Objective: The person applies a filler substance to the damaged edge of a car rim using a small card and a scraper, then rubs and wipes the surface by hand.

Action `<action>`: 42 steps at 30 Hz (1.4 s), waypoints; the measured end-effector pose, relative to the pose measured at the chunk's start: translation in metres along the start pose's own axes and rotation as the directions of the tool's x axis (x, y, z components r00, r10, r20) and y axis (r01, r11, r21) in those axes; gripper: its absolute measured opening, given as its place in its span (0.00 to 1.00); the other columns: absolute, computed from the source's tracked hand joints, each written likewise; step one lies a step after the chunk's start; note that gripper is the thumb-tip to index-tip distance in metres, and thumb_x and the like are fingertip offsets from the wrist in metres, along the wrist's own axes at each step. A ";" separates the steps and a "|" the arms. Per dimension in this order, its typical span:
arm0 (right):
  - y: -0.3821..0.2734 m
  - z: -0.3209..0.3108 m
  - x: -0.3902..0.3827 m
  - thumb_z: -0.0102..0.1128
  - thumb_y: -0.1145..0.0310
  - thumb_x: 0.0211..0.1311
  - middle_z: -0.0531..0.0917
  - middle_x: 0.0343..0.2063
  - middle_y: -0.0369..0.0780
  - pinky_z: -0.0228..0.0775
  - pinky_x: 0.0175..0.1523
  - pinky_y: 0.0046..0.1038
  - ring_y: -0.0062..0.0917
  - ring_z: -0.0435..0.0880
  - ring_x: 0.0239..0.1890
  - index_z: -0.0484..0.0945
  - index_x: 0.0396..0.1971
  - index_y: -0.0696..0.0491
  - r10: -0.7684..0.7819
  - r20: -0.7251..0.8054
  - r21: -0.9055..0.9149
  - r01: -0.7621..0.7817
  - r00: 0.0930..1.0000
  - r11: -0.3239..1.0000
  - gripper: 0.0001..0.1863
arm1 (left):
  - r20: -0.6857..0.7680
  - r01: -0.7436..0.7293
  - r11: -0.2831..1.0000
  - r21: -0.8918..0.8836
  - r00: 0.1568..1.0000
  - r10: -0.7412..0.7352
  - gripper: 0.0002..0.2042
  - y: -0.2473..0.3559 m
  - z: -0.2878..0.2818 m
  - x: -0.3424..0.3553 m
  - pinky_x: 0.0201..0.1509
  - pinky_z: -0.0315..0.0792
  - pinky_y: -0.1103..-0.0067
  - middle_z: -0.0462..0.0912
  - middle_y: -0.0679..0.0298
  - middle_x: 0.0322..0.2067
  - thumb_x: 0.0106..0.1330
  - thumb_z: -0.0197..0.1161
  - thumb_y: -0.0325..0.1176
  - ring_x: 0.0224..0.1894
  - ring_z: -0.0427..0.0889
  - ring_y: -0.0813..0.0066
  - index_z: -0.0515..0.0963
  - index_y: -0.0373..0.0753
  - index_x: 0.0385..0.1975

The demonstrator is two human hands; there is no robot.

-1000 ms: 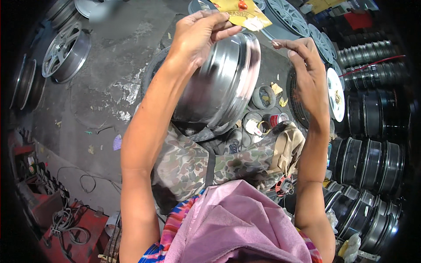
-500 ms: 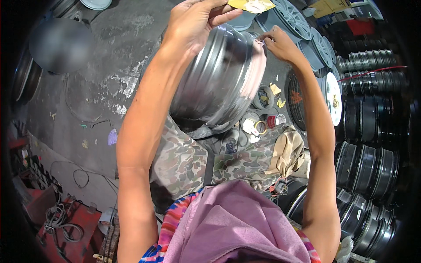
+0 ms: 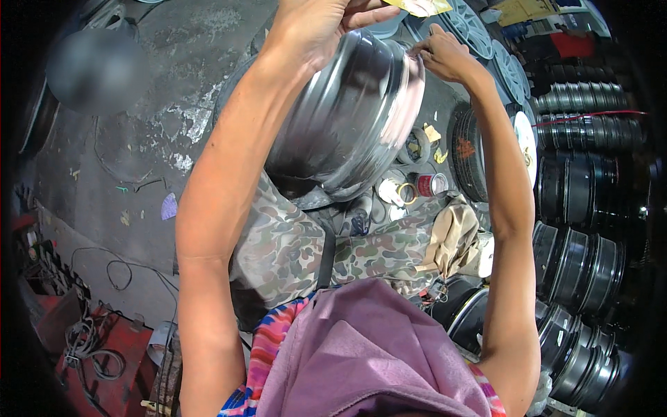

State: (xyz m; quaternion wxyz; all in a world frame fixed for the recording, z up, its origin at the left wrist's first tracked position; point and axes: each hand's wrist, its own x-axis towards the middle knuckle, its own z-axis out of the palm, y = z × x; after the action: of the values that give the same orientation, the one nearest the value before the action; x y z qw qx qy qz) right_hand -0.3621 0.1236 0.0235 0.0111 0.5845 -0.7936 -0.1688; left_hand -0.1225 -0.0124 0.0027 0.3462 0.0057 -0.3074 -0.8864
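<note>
My left hand (image 3: 333,24) pinches a yellow sheet (image 3: 424,5) bearing a pale paste, high at the top of the frame. Below it a bare, glossy metal wheel rim (image 3: 333,118) stands on its side above my camouflage-clad legs. A band of pale pink paste (image 3: 400,118) runs along the rim's right edge. My right hand (image 3: 436,51) is at the top of that edge, its fingers curled and the fingertips on or beside the paste; whatever they hold is too small to make out.
Tyre (image 3: 467,153), open cans (image 3: 431,182) and tape roll (image 3: 407,193) lie right of the rim; grey spoked wheels (image 3: 507,73) behind. Stacked black rims (image 3: 577,257) line the right side. A red machine (image 3: 121,361) with coiled cable (image 3: 90,344) is at lower left, loose wires nearby.
My right hand has moved up and left from beside the rim onto its top right edge. My left hand and the yellow sheet have shifted slightly upward in view.
</note>
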 end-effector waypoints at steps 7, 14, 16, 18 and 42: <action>-0.026 -0.004 -0.042 0.53 0.66 0.69 0.71 0.41 0.44 0.69 0.52 0.48 0.41 0.76 0.51 0.88 0.50 0.42 -0.048 -0.148 0.010 0.050 0.988 0.999 0.16 | 0.070 -0.017 0.999 -0.031 0.997 0.019 0.05 -0.003 -0.006 -0.001 0.39 0.78 0.79 0.80 0.56 0.34 0.73 0.53 0.19 0.28 0.78 0.75 0.75 0.23 0.39; -0.058 0.004 -0.084 0.59 0.65 0.65 0.74 0.45 0.45 0.71 0.53 0.53 0.42 0.77 0.51 0.89 0.47 0.44 -0.013 -0.265 0.009 0.016 0.964 1.000 0.14 | 0.016 -0.002 1.000 0.002 1.000 0.002 0.06 -0.004 0.002 -0.005 0.37 0.77 0.80 0.81 0.55 0.33 0.73 0.53 0.19 0.27 0.78 0.76 0.75 0.21 0.40; -0.070 0.005 -0.095 0.60 0.65 0.65 0.74 0.45 0.45 0.70 0.51 0.52 0.43 0.76 0.51 0.88 0.47 0.46 0.015 -0.310 0.038 -0.003 0.951 0.999 0.14 | 0.037 -0.005 1.000 -0.009 0.999 0.005 0.07 -0.005 -0.001 -0.005 0.36 0.77 0.80 0.81 0.54 0.34 0.73 0.53 0.19 0.27 0.79 0.76 0.75 0.20 0.41; -0.082 0.005 -0.108 0.60 0.65 0.65 0.74 0.45 0.45 0.70 0.51 0.51 0.43 0.76 0.51 0.88 0.47 0.47 0.043 -0.326 0.041 -0.031 0.944 0.999 0.14 | 0.066 -0.006 1.000 -0.022 0.998 0.007 0.07 -0.005 0.003 -0.007 0.36 0.78 0.80 0.82 0.53 0.36 0.73 0.53 0.19 0.28 0.80 0.75 0.75 0.19 0.43; -0.164 0.028 -0.187 0.61 0.75 0.58 0.72 0.41 0.43 0.61 0.48 0.39 0.37 0.73 0.46 0.86 0.50 0.52 0.212 -0.356 0.329 -0.090 0.910 0.940 0.19 | -0.050 -0.030 0.999 0.035 0.998 0.031 0.07 0.003 0.003 -0.020 0.49 0.86 0.77 0.83 0.52 0.40 0.74 0.55 0.20 0.37 0.86 0.69 0.75 0.22 0.45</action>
State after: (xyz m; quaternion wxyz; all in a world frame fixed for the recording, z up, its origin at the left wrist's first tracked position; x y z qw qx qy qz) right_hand -0.1575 0.2622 -0.0148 0.0899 0.5369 -0.8354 0.0759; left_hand -0.1064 -0.0002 0.0029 0.3671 0.0291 -0.3137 -0.8752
